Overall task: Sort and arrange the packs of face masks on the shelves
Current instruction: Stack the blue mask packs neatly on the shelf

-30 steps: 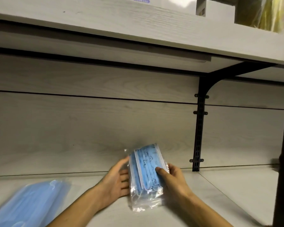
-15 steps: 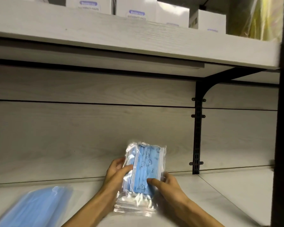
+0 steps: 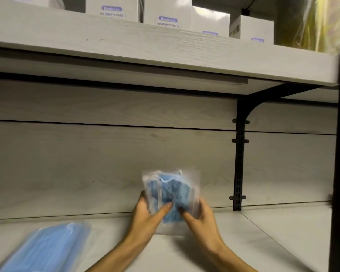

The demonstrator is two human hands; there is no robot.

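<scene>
Both hands grip one pack [image 3: 170,195] of blue masks in clear wrap, held upright near the back edge of the lower shelf [image 3: 263,232], roughly midway along it; the left hand [image 3: 145,213] wraps its fingers round the pack's left side with the thumb across the front; the right hand [image 3: 198,213] pinches the right side, thumb on the front, fingers behind. The pack is blurred, so its print cannot be read; its lower flap seems to reach the shelf, though contact is not certain. A second pack [image 3: 45,246] lies flat at the shelf's front left corner, well apart from the first.

The step in hand looks like standing the pack against the back panel [image 3: 106,163]. To do it well, the person should square the lower edge on the shelf first; then tip the top back until it leans on the panel; then let go one hand at a time, since soft wrap slumps and slides. Setting it toward the left leaves room for a tidy row; the bracket [image 3: 238,163] at the right marks the bay's end.
</scene>
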